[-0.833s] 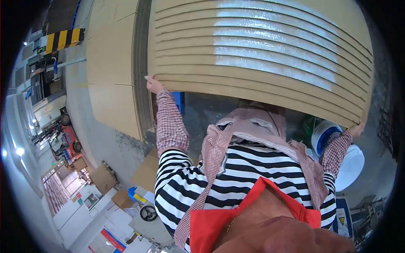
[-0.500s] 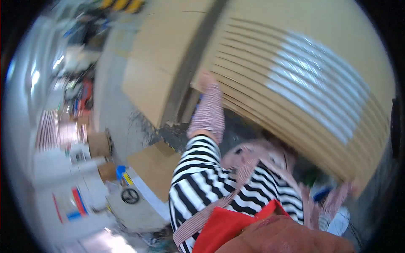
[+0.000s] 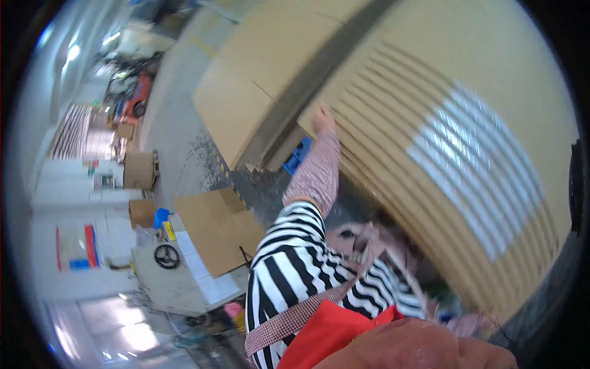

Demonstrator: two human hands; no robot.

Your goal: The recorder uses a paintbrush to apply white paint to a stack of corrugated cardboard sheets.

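- One stack (image 3: 442, 123) of large cardboard sheets fills the upper right of your view, its edges stepped like slats.
- Your left hand (image 3: 322, 118) is raised, fingers gripping the stack's left edge.
- Your right hand is hidden at the blurred lower right; you cannot tell its fingers.
- More sheets (image 3: 258, 80) lie beyond the stack, across a dark gap.
- On the floor at left, a flat cardboard piece (image 3: 218, 229) lies beside a pale table (image 3: 178, 283) bearing a small black wheel (image 3: 166, 256).

The right hand is hidden behind the stacked cardboard sheets (image 3: 442, 141) — the whole view is motion-blurred.
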